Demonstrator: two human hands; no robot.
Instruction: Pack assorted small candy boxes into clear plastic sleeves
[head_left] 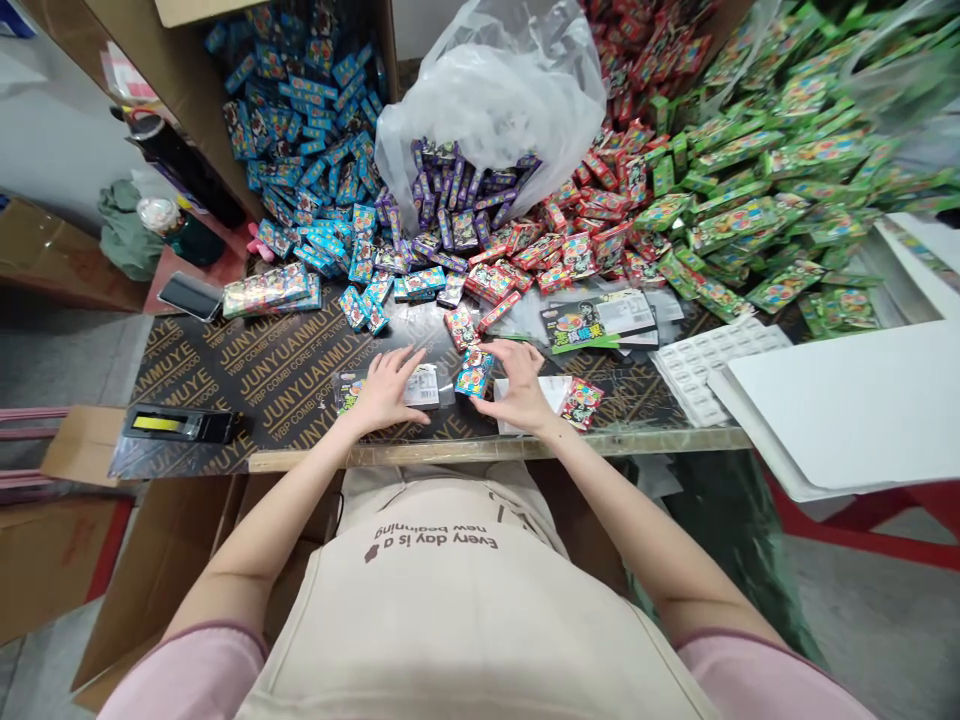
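Between the thumb and fingers of my right hand [521,385] is a small blue candy box [473,372], held just above the table. My left hand [388,388] lies with spread fingers over a clear plastic bag with a printed card [426,388], partly covering it. Under and beside my right wrist are a white card [553,390] and a red patterned box [582,403]. A red box [460,328] lies just beyond the blue one. Further back are loose blue boxes [420,284] and purple boxes [465,230].
Piles of red boxes [600,205] and green boxes [750,220] fill the back right. Printed bags [596,322], a sticker sheet [705,370] and white boards [847,400] lie on the right. A phone [191,296] and a black tape dispenser [178,424] are on the left.
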